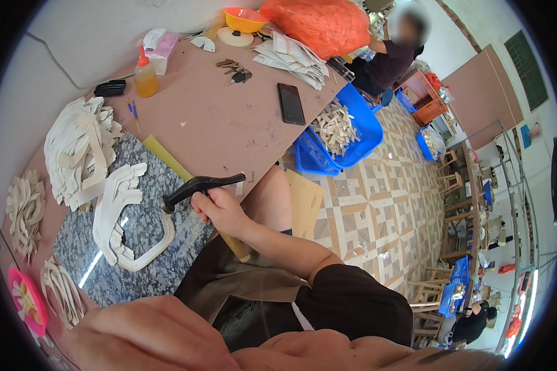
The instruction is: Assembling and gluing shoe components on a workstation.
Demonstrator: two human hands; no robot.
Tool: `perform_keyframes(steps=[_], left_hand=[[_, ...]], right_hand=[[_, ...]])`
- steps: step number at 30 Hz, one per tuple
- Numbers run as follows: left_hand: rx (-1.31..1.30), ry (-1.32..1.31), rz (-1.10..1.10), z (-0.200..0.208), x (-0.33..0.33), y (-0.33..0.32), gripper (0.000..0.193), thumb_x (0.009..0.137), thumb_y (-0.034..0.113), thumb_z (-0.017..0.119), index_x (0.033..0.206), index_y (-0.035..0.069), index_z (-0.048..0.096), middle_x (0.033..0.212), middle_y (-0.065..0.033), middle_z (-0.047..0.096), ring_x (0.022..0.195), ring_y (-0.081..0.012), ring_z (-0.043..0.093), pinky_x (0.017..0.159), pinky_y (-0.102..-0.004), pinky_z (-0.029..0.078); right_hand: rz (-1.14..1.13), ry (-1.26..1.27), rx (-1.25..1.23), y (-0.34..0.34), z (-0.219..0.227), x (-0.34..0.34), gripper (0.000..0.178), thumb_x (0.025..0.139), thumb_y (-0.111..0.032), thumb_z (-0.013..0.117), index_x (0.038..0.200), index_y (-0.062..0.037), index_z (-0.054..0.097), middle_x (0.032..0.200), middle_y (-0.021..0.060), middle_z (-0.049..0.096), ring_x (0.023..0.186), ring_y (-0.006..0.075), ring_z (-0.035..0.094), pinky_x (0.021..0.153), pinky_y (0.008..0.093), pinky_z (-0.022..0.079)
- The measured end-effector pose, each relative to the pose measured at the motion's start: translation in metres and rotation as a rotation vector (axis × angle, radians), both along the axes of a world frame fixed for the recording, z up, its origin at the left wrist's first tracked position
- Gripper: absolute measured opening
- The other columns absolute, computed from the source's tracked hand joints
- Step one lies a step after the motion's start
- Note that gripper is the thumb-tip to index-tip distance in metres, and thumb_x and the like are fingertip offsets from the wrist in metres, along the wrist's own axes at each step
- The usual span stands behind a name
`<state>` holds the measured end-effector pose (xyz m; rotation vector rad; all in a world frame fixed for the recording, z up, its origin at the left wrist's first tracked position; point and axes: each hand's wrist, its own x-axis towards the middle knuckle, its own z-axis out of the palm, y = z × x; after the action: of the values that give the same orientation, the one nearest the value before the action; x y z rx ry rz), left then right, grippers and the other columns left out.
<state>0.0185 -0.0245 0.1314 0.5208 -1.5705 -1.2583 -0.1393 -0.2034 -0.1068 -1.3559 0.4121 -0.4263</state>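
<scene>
My right hand is closed around a hammer, gripping it close under its black head. The wooden end of its handle sticks out below my fist. The round striking face is just above a grey speckled stone slab, next to a curved pale strip. More white, bent strips lie stacked on the slab beside it. Close to the camera at the lower edge, what appears to be my left hand is large and raised; its fingers cannot be made out.
Piles of pale strips lie left of the slab. A glue bottle, keys and a phone lie on the table. Blue baskets with pale pieces stand off its right edge. Another person sits beyond.
</scene>
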Motion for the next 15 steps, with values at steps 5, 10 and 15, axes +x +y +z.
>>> perform_keyframes(steps=[5,10,15], left_hand=[[-0.123,0.062,0.092,-0.003,-0.026,0.008,0.027,0.105,0.019,0.064,0.129,0.007,0.061,0.114,-0.0145,0.064,0.095,-0.0311,0.067,0.08,-0.0419,0.063],[0.019,0.323,0.357,-0.014,-0.06,0.025,0.02,0.099,0.014,0.072,0.113,0.006,0.061,0.102,-0.0135,0.061,0.087,-0.0283,0.065,0.076,-0.0376,0.063],[0.018,0.326,0.363,-0.02,-0.034,0.012,0.019,0.096,0.012,0.076,0.107,0.005,0.061,0.1,-0.0129,0.057,0.083,-0.0262,0.064,0.075,-0.0356,0.062]], right_hand=[[-0.012,0.014,-0.036,-0.002,-0.004,0.002,0.027,0.11,-0.023,0.056,0.091,-0.0029,0.057,0.074,-0.0004,0.056,0.06,0.0077,0.051,0.055,0.0261,0.044],[0.018,0.069,-0.009,-0.003,-0.001,-0.002,0.029,0.111,-0.026,0.055,0.093,-0.0034,0.059,0.079,-0.0008,0.057,0.067,0.0072,0.054,0.059,0.0254,0.048],[0.019,0.014,-0.001,-0.002,0.0,-0.002,0.029,0.111,-0.026,0.056,0.093,-0.003,0.059,0.08,-0.0004,0.057,0.067,0.0075,0.054,0.06,0.0256,0.048]])
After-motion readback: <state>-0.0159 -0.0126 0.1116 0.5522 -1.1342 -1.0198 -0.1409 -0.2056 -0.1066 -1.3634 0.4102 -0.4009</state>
